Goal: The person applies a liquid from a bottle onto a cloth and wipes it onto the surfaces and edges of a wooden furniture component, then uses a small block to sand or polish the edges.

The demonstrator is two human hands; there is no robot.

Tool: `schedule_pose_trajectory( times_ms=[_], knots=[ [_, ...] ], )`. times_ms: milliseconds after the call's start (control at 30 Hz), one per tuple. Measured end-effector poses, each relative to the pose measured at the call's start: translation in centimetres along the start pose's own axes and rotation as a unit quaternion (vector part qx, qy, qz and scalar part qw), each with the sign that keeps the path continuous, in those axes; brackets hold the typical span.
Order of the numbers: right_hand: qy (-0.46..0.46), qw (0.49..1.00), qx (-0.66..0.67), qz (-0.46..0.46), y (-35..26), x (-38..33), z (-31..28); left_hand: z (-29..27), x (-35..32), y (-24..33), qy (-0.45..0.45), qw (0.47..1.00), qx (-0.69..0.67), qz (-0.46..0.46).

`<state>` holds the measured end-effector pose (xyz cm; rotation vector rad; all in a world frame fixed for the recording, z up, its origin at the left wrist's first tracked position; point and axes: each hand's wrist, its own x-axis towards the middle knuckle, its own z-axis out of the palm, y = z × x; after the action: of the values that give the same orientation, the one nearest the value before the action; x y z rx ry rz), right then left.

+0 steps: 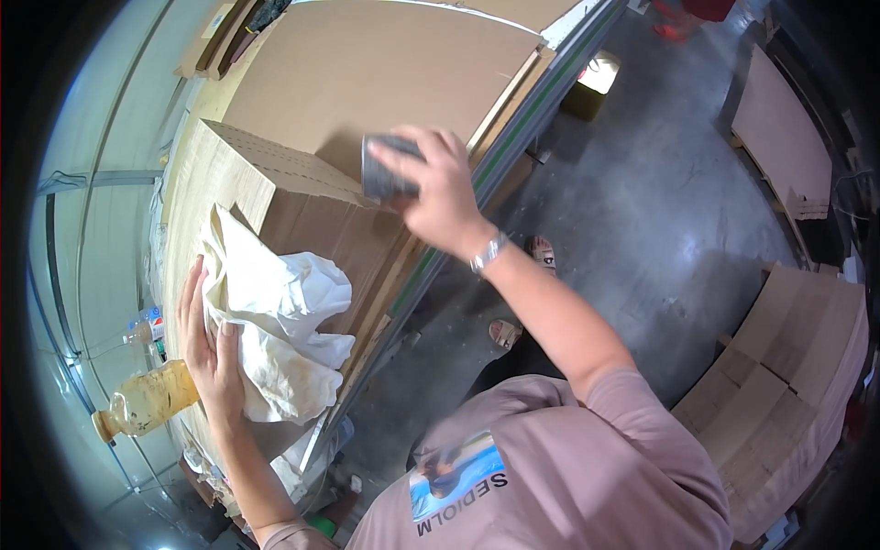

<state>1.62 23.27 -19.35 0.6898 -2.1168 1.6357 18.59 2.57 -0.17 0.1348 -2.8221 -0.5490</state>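
Gripping a dark grey block (385, 181) at its 9 o'clock, the right hand (442, 191) is curled around it; the left hand (214, 367) lies, fingers extended, against a crumpled white cloth (275, 316) at its 2 o'clock, whether pinching it I cannot tell. Near the left hand's 8 o'clock, a translucent plastic bottle (151, 401) shows yellowish-brown staining, its contents unclear.

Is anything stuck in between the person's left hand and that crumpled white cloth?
No, nothing visible is. The bare left hand lies right against the crumpled white fabric cloth, at its left edge. The yellowish see-through plastic bottle is on the hand's other side, out of the way.
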Motion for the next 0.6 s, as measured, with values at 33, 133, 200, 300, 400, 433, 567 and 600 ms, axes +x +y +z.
schedule_pose_trajectory(
  times_ms=[33, 133, 200, 300, 400, 433, 567, 600],
  knots=[
    [-0.004, 1.000, 0.014, 0.015, 1.7, 1.6, 1.0, 0.1, 0.4, 0.1, 0.002, 1.000, 0.000, 0.002],
    [-0.070, 0.995, 0.005, -0.067, 6.2, 5.5, 3.6, 0.3, 0.8, -0.2, -0.018, 0.999, 0.025, 0.023],
    [-0.100, 0.994, 0.006, -0.048, 7.5, 5.6, 4.1, 0.5, 0.8, -0.1, -0.018, 0.999, 0.018, 0.022],
    [-0.201, 0.959, 0.192, 0.054, 5.2, 4.0, 2.8, -0.2, 0.1, -1.0, -0.022, 0.999, 0.028, 0.002],
    [-0.212, 0.921, 0.316, 0.088, 1.9, 1.7, 0.6, -0.3, 0.0, -0.8, -0.016, 1.000, 0.013, -0.011],
    [-0.208, 0.921, 0.315, 0.092, 1.3, 1.3, 0.4, -0.3, 0.2, -0.7, -0.016, 1.000, 0.010, -0.014],
    [-0.177, 0.946, 0.262, 0.075, 1.2, 1.2, 0.9, -0.1, 0.8, -0.6, -0.030, 1.000, 0.008, -0.001],
    [-0.163, 0.948, 0.266, 0.063, 1.5, 1.4, 0.8, 0.1, 1.0, -0.5, -0.032, 0.999, 0.011, 0.005]
  ],
)
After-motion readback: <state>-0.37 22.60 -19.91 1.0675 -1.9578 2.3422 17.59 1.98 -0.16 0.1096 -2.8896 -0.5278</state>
